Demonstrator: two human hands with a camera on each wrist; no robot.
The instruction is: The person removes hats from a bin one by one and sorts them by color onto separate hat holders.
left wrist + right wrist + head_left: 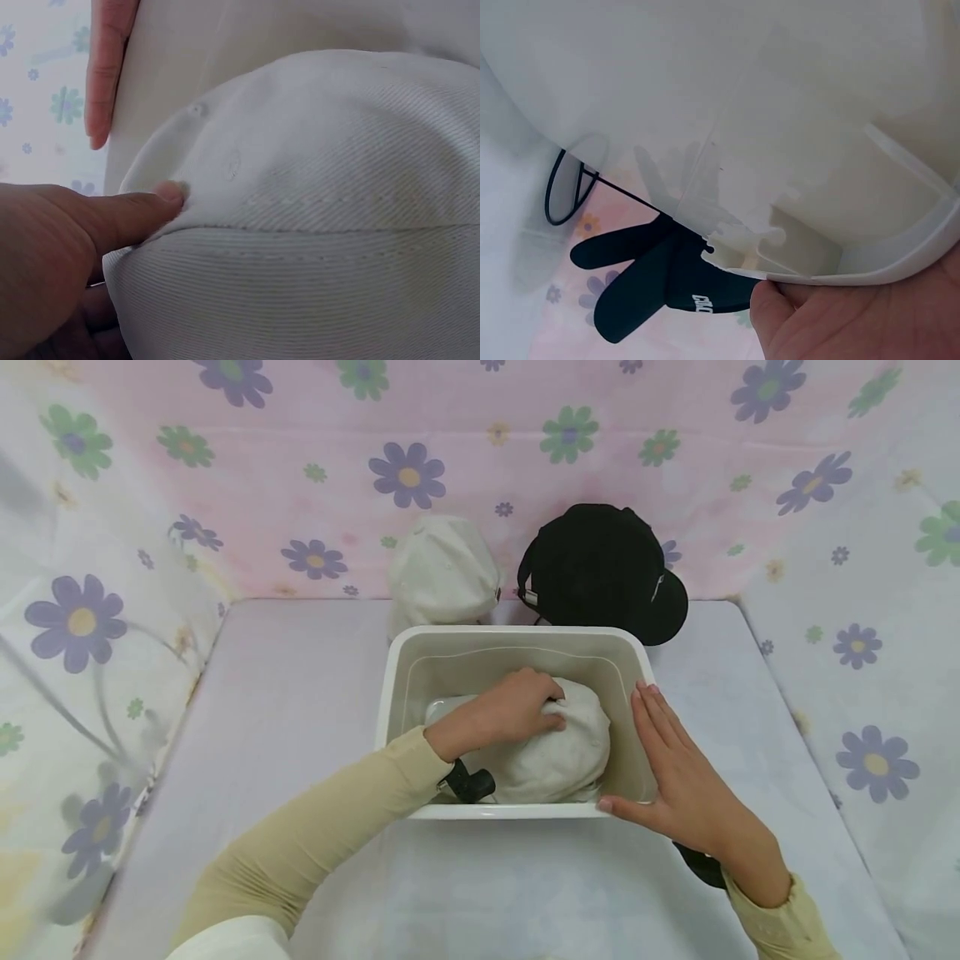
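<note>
A person's left hand [521, 703] pinches a white cap [573, 747] near the centre of the frame, thumb on the cloth and fingers against its side, with the crown lying right of and below the grip. The cap's long axis appears to slant from lower left to upper right; its brim cannot be made out. The right hand [682, 785], the farther one, rests straight-fingered against the right wall of a pale bin [517, 632], that wall standing between it and the cap. The bin's sides ring the cap, and a beige sleeve [337, 810] crosses the rim at lower left. Beyond the far rim, at upper centre, sit a second pale cap [446, 568] and a black cap [600, 568].
</note>
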